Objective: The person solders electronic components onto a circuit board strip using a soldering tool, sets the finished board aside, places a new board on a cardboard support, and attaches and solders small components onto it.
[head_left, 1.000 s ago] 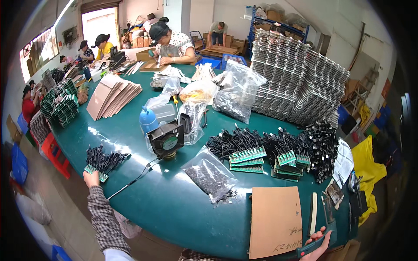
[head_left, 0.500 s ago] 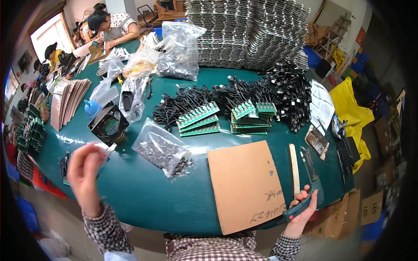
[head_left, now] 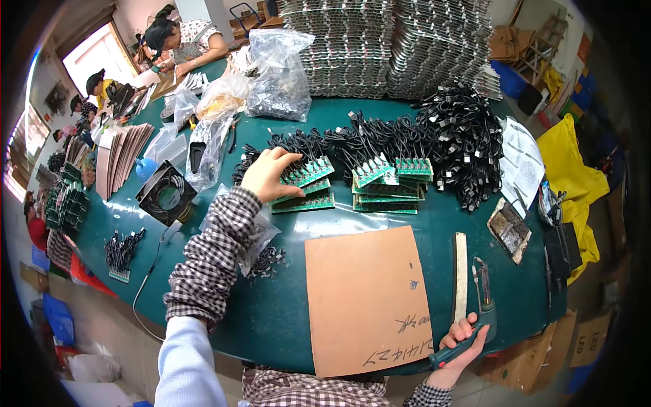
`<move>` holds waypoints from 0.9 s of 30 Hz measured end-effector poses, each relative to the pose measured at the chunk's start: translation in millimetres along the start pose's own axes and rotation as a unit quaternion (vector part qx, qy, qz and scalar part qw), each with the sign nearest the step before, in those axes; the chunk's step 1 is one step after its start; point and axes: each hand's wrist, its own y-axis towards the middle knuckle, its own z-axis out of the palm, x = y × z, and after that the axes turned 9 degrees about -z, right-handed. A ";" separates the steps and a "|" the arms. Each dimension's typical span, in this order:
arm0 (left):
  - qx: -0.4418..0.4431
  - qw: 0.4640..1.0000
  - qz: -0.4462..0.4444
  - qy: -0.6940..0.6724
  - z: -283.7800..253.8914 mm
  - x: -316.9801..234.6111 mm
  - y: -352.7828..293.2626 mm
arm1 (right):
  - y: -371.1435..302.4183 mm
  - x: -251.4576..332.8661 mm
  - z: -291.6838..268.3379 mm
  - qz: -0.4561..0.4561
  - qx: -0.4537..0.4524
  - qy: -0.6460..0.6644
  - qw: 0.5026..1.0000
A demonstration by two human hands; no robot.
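My left hand (head_left: 270, 178) reaches over the left stack of green circuit boards (head_left: 313, 201), thumb and fingers spread around the stack's left end. Whether the fingertips touch a board I cannot tell. Black cables with metal plugs (head_left: 400, 133) lie heaped behind the boards. A second stack of green boards (head_left: 386, 199) sits just to the right. Near the table's front right edge, my right hand (head_left: 462, 344) is closed around the handle of a green soldering gun (head_left: 487, 317), its tip pointing away from me. Left of it lies a brown cardboard sheet (head_left: 366, 298).
A small fan (head_left: 166, 195) stands at left, near a bundle of cabled boards (head_left: 122, 254). Small dark parts (head_left: 266, 263) spill from a plastic bag partly behind my left arm. A pale strip (head_left: 460, 271) and a grimy tray (head_left: 508, 230) lie right. Metal racks of parts (head_left: 386, 51) rise behind.
My left hand has moved from beside the fan, forward and right, to the left board stack. My right hand still grips the soldering gun. The view has shifted slightly.
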 end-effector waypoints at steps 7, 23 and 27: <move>0.059 0.995 0.048 0.061 -0.2 4.2 17.0 | 2.1 -0.7 -7.7 0.033 0.094 0.075 0.992; -0.287 0.955 -0.040 -0.057 -96.6 48.7 48.7 | 3.1 -4.4 0.7 0.045 0.058 0.084 0.994; -0.358 0.928 0.018 -0.104 -162.0 6.3 34.5 | 0.0 0.7 0.3 0.032 0.058 0.058 0.996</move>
